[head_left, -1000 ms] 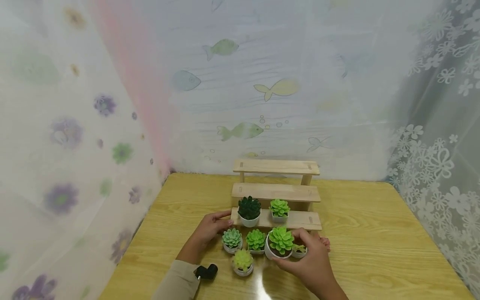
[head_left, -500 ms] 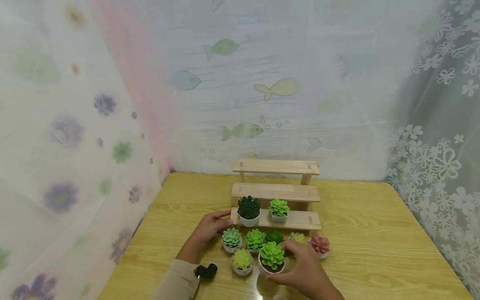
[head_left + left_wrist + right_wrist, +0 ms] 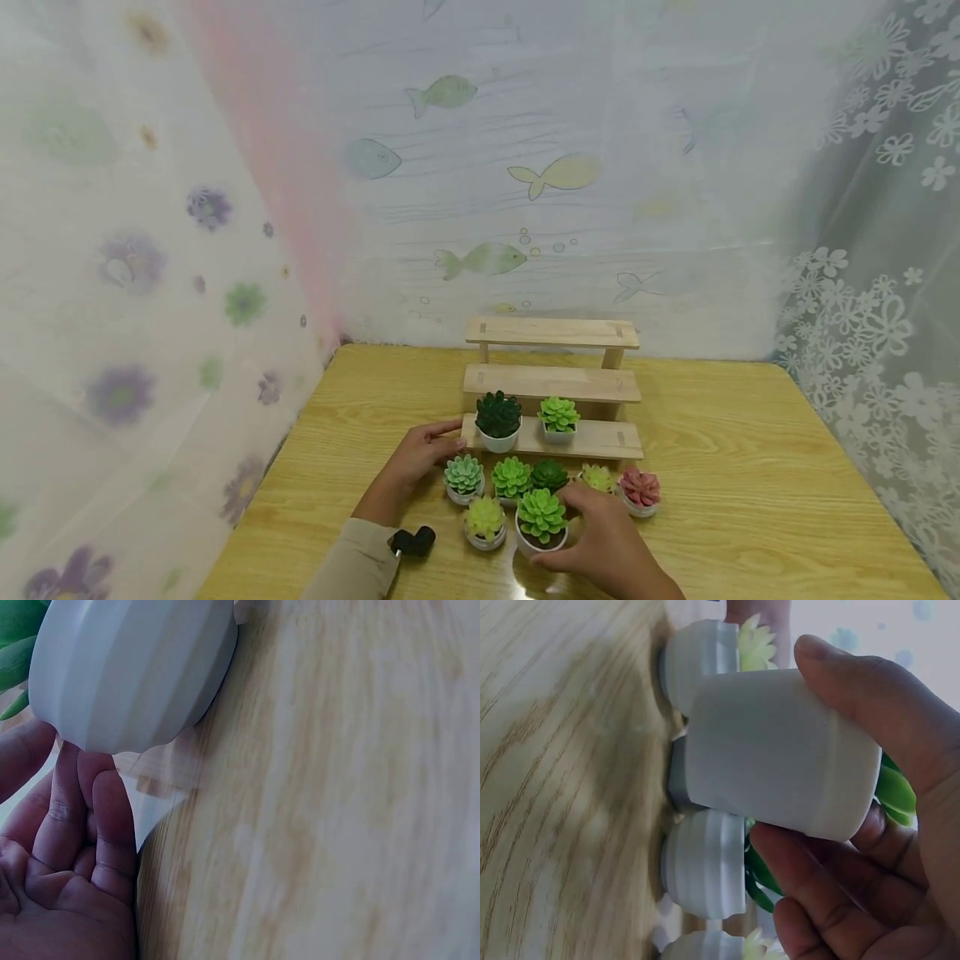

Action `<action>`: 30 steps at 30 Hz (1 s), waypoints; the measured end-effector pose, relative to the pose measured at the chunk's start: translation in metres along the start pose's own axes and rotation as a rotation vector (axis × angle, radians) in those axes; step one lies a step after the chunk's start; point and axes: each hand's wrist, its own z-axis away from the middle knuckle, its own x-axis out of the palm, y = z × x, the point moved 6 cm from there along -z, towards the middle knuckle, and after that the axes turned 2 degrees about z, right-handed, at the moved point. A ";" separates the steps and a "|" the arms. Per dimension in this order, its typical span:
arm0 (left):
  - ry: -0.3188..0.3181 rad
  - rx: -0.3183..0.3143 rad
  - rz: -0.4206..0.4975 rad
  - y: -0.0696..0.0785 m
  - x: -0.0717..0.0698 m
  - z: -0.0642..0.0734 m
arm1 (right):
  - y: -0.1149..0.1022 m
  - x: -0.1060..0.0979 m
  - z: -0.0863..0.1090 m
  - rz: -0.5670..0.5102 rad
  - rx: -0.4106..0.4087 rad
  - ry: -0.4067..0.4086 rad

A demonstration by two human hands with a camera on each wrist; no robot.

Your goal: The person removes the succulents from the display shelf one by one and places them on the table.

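My right hand (image 3: 603, 533) grips a smooth white pot (image 3: 780, 754) by its upper side, thumb on one side and fingers on the other. A bright green succulent (image 3: 542, 515) grows in it. The pot stays upright in front of the small pots; the right wrist view does not settle whether its base touches the table. At the left end of the lowest step of a wooden tiered stand (image 3: 592, 437), my left hand (image 3: 423, 454) pinches the step's end. A white ribbed pot (image 3: 135, 675) hides its fingertips in the left wrist view.
A dark green succulent (image 3: 498, 417) and a light green succulent (image 3: 558, 417) stand on the lowest step. Several small potted succulents, including a red one (image 3: 640, 487) and a yellow-green one (image 3: 485, 521), crowd the wooden table (image 3: 750, 500) before the stand.
My right hand has brought the bright green potted succulent left and nearer to me, uncovering the dark green, yellowish and red plants behind. In the last half second it moved only slightly. My left hand stays.
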 end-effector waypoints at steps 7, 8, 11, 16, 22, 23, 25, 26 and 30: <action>0.001 0.000 -0.002 -0.001 0.000 -0.001 | 0.002 0.002 -0.001 0.025 0.018 -0.043; 0.001 0.000 -0.001 0.000 0.000 -0.001 | 0.002 0.002 -0.001 0.024 0.024 -0.048; 0.004 0.001 -0.006 0.000 0.000 0.000 | 0.003 0.003 -0.001 0.021 0.042 -0.064; 0.009 0.002 -0.017 0.000 0.000 0.000 | 0.004 0.004 0.000 0.003 0.063 -0.054; 0.009 0.003 -0.015 0.001 0.001 0.000 | 0.004 0.007 0.000 -0.019 0.089 -0.061; 0.008 0.003 -0.014 0.001 0.001 0.001 | 0.004 0.008 -0.001 -0.023 0.097 -0.068; 0.006 0.004 -0.015 0.002 0.001 0.002 | 0.004 0.010 -0.001 -0.034 0.112 -0.077; 0.007 0.005 -0.017 0.002 0.001 0.002 | 0.004 0.011 -0.002 -0.035 0.116 -0.077; 0.008 0.006 -0.018 0.003 0.001 0.002 | 0.001 0.012 -0.002 -0.019 0.103 -0.049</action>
